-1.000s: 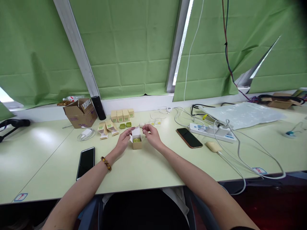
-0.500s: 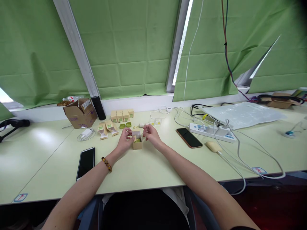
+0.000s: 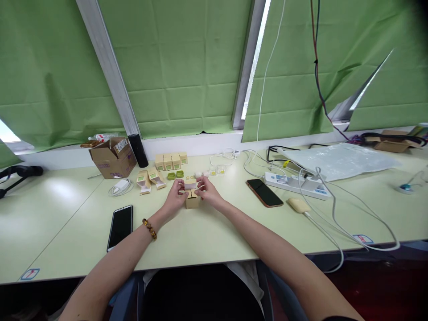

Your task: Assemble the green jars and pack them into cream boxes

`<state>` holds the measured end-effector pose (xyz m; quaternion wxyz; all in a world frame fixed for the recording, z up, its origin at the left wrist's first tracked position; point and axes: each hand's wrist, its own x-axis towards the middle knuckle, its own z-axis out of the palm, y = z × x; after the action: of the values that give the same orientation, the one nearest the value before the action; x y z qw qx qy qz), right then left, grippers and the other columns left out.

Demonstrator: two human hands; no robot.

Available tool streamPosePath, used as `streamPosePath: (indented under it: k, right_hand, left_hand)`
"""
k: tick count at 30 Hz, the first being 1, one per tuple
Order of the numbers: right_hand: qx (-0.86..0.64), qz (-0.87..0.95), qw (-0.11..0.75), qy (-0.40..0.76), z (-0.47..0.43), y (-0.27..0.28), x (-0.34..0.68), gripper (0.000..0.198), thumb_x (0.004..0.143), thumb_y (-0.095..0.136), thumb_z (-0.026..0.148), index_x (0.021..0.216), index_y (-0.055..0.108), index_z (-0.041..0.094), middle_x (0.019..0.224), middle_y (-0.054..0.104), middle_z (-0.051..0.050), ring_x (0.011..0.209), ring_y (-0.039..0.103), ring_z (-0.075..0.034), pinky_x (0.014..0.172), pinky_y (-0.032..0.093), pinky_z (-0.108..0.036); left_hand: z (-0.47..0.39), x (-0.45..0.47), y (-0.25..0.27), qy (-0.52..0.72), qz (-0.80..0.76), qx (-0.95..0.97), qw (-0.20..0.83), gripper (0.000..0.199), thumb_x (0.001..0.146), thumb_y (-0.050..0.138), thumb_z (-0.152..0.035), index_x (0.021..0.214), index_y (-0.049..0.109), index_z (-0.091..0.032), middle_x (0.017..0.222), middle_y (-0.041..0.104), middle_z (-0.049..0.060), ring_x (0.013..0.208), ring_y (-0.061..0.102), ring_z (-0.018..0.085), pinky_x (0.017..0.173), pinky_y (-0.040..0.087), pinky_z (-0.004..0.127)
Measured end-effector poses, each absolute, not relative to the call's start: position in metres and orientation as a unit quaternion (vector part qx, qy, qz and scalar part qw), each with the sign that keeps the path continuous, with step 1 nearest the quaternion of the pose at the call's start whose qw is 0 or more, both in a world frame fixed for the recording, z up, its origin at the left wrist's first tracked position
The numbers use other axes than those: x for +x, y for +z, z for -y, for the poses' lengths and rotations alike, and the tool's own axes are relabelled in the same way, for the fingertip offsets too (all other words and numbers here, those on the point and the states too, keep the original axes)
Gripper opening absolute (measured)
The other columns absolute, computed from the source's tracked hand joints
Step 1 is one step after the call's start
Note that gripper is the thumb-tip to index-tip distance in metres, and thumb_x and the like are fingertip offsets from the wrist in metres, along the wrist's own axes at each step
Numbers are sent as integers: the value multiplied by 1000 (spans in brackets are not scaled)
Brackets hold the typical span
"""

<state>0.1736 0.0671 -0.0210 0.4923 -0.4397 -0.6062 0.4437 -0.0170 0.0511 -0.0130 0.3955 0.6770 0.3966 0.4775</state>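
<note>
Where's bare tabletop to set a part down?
Free: between left forearm and right forearm, from the small kraft carton to the table's near edge; also left of the left-hand smartphone.
Crowded: behind the carton, with green containers and kraft boxes; at right, power strip and white cables.

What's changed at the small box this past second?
The right hand moved left onto the small box; the left hand is at its other side. The side flaps now lie folded inward, hiding the green item inside. The left phone and row of boxes stayed put.
</note>
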Motion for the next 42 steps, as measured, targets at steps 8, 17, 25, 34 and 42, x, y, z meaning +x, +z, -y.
streamPosePath:
  k: [8,17,25,34,42]
  right_hand:
    - [-420,668,511,342,-63,-17,173,29,67,62,23,95,59,22,101,56,-1,76,58,-15,63,47,-28]
    - [-369,707,523,301,-51,-4,179,9,73,53,17,81,56,21,88,55,-2,83,57,-18,63,45,-26]
    - [-282,827,456,172,-42,4,188,13,84,63,18,95,58,24,98,57,-4,81,56,-18,68,49,-32]
    - [-289,836,447,137,-43,0,187,10,86,61,16,92,57,23,95,57,-3,78,56,-17,67,48,-30]
    - [-285,844,443,107,-42,0,187,13,81,59,10,87,57,22,89,58,-3,75,55,-16,65,46,-28]
  left_hand:
    - [-49,-18,-11,472,-392,691,383,12,84,65,-24,93,57,-20,110,67,7,109,62,21,90,49,34]
    - [-48,-18,-11,472,-404,678,392,14,81,65,-25,92,60,-19,106,65,5,98,61,18,85,47,30]
    - [-50,-19,-10,479,-401,695,358,13,77,66,-23,87,58,-20,99,66,4,93,61,18,85,47,30]
    - [-45,-33,6,496,-332,754,274,9,87,62,-29,91,62,-21,112,64,9,112,59,25,99,45,39]
    - [-42,-33,8,462,-351,793,187,10,88,65,-28,81,63,-21,84,63,4,86,56,20,84,46,35]
